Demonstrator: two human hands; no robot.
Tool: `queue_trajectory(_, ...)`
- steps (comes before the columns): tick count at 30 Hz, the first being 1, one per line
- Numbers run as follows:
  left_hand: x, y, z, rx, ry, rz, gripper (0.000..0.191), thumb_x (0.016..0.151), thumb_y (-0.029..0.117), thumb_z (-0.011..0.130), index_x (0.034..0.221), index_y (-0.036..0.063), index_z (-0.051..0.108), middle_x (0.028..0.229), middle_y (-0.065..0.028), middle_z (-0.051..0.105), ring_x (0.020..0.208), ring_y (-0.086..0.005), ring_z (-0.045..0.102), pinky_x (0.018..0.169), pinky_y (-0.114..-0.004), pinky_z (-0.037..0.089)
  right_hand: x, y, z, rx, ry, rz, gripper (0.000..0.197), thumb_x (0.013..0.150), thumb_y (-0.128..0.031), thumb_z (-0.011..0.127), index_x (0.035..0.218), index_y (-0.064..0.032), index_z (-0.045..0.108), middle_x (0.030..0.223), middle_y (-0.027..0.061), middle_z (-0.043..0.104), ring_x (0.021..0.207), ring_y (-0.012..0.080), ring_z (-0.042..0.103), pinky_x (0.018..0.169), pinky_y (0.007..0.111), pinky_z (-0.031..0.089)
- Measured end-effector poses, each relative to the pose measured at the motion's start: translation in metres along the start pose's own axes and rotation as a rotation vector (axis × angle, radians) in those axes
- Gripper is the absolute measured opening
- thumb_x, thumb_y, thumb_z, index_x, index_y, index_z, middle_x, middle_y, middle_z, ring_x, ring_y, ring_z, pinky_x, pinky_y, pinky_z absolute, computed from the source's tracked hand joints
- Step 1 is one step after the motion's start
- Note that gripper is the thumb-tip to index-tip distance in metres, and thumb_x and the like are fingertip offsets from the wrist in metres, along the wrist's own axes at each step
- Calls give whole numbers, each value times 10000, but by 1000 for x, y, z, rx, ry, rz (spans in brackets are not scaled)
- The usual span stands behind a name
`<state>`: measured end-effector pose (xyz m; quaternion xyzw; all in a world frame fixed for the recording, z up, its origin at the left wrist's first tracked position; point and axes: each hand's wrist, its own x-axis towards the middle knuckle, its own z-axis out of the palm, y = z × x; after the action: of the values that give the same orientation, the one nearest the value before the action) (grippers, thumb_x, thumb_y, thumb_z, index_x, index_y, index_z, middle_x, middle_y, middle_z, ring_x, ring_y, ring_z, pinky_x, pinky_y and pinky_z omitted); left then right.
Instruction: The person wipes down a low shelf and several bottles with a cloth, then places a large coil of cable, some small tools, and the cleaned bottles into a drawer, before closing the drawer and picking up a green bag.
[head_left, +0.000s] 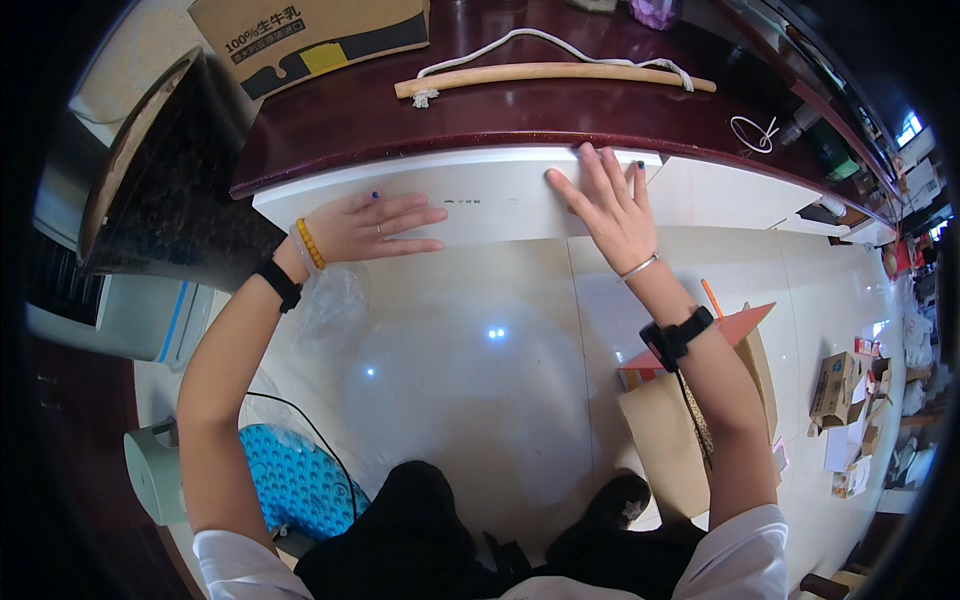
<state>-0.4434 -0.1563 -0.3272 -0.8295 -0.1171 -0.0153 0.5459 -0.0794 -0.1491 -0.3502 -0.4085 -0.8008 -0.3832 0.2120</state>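
Observation:
A white drawer front (480, 195) with small dark marks lies below the edge of a dark red glossy cabinet top (525, 112). My left hand (382, 225) rests flat against the left part of the drawer front, its fingers apart and pointing right. My right hand (616, 199) is spread at the drawer front's right end, its fingertips at the front's upper edge, near the cabinet top. Neither hand holds anything. On the cabinet top lies a wooden rod (555, 73) with a white rope (517, 34) tied to its ends.
A cardboard box (330, 37) and a looped white cord (754, 135) are on the cabinet top. A large dark container (172, 172) stands at the left. Below are a blue textured mat (289, 480), a clear plastic bag (330, 307) and an opened cardboard box (667, 442) on the tiled floor.

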Motion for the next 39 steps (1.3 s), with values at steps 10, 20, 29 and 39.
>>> queue_trajectory(10, 13, 15, 3, -220, 35, -62, 667, 834, 181, 486, 1417, 399, 248, 1520, 41, 233, 1354, -149, 300, 1075, -329, 276, 8, -2, -33, 41, -156, -10, 653, 795, -103, 560, 1404, -258, 382, 1499, 48, 271, 1393, 234, 233, 1055, 482, 319)
queue_trajectory(20, 156, 93, -129, -1188, 566, 320, 624, 846, 106, 532, 1429, 124, 310, 1526, -47, 203, 1386, -164, 237, 1071, -362, 347, -48, -44, -180, 2347, -1182, 957, 735, 954, -541, 341, 1443, -7, 218, 1497, 152, 239, 1378, 269, 229, 1101, 345, 245)
queue_trajectory(29, 139, 160, -143, -1105, 238, 466, 544, 940, 170, 404, 1462, 198, 252, 1517, 0, 230, 1390, -179, 216, 995, -469, 416, -131, -4, -240, 2520, -1140, 1022, 782, 954, -550, 308, 1431, 52, 161, 1472, 197, 264, 1384, 266, 230, 1122, 366, 222)
queue_trajectory(39, -75, 198, -40, -843, -809, -287, 773, 807, 267, 644, 1455, 272, 224, 1505, -175, 189, 1381, -396, 181, 1021, -645, 259, -211, 76, -272, 1583, -541, 1504, 496, 924, -273, 528, 1311, 26, 445, 1291, 214, 510, 1201, 301, 494, 995, 382, 406)
